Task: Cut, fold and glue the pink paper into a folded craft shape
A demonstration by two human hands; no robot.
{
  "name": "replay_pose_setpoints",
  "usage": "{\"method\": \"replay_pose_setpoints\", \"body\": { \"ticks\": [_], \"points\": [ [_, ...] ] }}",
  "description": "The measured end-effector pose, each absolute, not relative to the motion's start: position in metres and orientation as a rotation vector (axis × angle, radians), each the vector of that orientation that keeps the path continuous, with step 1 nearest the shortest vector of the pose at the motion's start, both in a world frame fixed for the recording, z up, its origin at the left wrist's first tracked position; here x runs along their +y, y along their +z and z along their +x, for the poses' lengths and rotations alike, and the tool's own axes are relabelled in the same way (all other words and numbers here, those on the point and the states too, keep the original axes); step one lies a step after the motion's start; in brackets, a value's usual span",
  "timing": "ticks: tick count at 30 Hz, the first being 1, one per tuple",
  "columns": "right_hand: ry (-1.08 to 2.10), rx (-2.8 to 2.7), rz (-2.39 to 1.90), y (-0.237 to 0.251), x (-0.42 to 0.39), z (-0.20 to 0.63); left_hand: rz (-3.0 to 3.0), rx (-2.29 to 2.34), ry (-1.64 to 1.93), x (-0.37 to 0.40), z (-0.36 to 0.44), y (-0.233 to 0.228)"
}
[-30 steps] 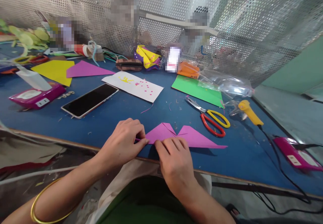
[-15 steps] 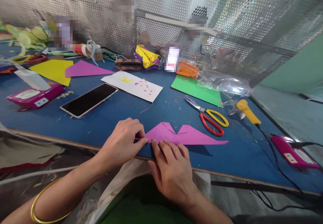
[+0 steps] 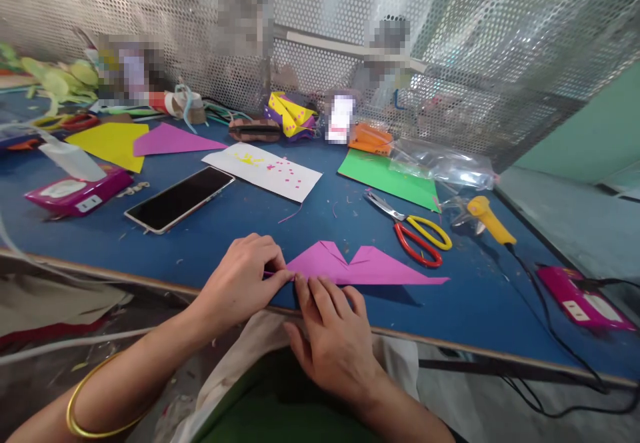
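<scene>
A: Start at the left. What lies there on the bench (image 3: 240, 220)?

B: A magenta case (image 3: 80, 193) near the left edge, with a yellow sheet (image 3: 107, 143) and a purple triangle (image 3: 170, 140) behind it. Just right of the case sits a dark phone (image 3: 179, 198), face up, and beyond that a white strip (image 3: 263, 171) spotted with pink dots.

A: And the hands?

B: The left hand (image 3: 245, 282) is curled, thumb and forefinger pinching the left tip of the folded purple paper (image 3: 360, 268). The right hand (image 3: 333, 336) lies just beside it, fingers flat and close together, pressing down on the paper's near edge.

A: Where is that paper exactly?

B: Flat on the bench, close to the near edge, with its long point running off to the right.

A: What is farther right?

B: Scissors (image 3: 415, 233) with one red and one yellow handle, near the paper's far side but apart from it. Behind them lies a green sheet (image 3: 387, 178), partly under a clear plastic bag (image 3: 443, 163). Then a yellow glue gun (image 3: 490, 220) with a black cord, and a second magenta case (image 3: 583, 300) at the far right.
</scene>
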State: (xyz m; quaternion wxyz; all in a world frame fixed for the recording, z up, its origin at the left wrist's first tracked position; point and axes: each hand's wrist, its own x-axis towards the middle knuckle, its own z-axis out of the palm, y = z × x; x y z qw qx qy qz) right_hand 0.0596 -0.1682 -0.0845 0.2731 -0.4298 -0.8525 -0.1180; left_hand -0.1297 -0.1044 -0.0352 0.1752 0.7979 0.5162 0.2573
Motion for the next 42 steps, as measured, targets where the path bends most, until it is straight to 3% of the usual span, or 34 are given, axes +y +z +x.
{"method": "replay_pose_setpoints", "body": {
  "ticks": [42],
  "points": [
    [-0.314,-2.375,-1.211,-0.078,-0.166,0.060,2.241,1.536,0.687,-0.108,-0.145,-0.031]
  ]
}}
